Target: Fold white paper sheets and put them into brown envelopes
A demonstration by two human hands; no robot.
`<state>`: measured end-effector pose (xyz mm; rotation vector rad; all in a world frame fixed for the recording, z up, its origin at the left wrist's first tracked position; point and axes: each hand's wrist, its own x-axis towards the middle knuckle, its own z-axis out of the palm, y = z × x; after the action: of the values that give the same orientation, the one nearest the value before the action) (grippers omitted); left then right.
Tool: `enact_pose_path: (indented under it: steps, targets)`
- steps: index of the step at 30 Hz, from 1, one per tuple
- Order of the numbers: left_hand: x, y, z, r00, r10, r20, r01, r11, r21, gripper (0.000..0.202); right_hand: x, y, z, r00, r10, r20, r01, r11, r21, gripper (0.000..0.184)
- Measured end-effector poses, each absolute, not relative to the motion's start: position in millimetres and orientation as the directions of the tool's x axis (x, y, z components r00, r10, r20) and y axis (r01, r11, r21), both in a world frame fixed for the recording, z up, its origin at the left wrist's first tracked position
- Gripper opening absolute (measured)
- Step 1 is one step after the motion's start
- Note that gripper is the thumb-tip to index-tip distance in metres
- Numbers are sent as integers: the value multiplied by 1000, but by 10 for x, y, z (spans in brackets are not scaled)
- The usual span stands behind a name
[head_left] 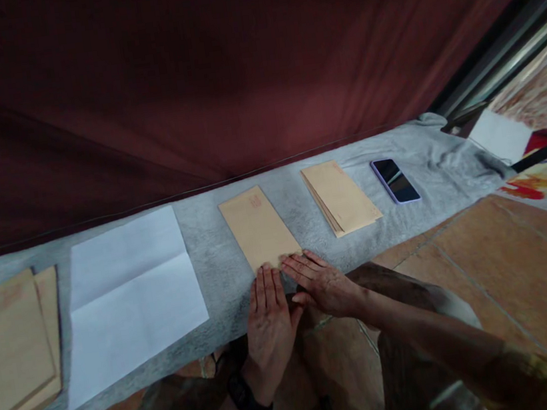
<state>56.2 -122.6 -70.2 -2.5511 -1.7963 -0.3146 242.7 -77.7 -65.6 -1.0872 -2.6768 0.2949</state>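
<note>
A single brown envelope (258,228) lies flat on the grey cloth-covered surface (214,253), in front of me. My left hand (268,320) rests flat with fingers stretched out, its fingertips touching the envelope's near edge. My right hand (321,283) lies beside it, fingers extended and pressing on the envelope's near right corner. Neither hand grips anything. A dark watch sits on my left wrist.
A creased white sheet (129,298) lies to the left, and a stack of brown envelopes (7,347) at the far left. Another envelope stack (340,196) and a phone (395,180) lie to the right. A dark red curtain hangs behind; tiled floor below.
</note>
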Motion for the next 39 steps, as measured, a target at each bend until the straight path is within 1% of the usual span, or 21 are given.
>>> enact_pose_path:
  steps: [7,12,16,21,27,31,35,39]
  targets:
    - [531,-1252,-716,307,937,169,940,-326,102,76,2538,-733,-675,-672,727,141,687,682,-249,64]
    - [498,-1267,-682,305,939,157,943,-321,90,73,2593,-715,-686,-652,746,137,706,663,-248,65]
    - [469,-1274,-668,294,943,158,944,-312,104,74,2609,-717,-698,-643,754,136,713,654,-253,68]
    - [473,-1252,-629,284,939,195,942,-311,127,76,2613,-719,-692,-638,759,133,718,648,-255,70]
    - [616,-1171,-673,381,903,197,900,-411,146,73,2582,-721,-745,-623,769,145,731,638,-241,66]
    - [698,-1125,-761,379,897,227,900,-415,134,70,2567,-717,-794,-593,786,175,750,618,-236,62]
    - [706,-1102,-828,373,888,267,899,-417,130,68,2532,-709,-777,-596,775,209,731,632,-259,60]
    - [674,-1119,-861,349,897,271,909,-395,135,69,2388,-713,-714,-642,745,182,684,664,-302,63]
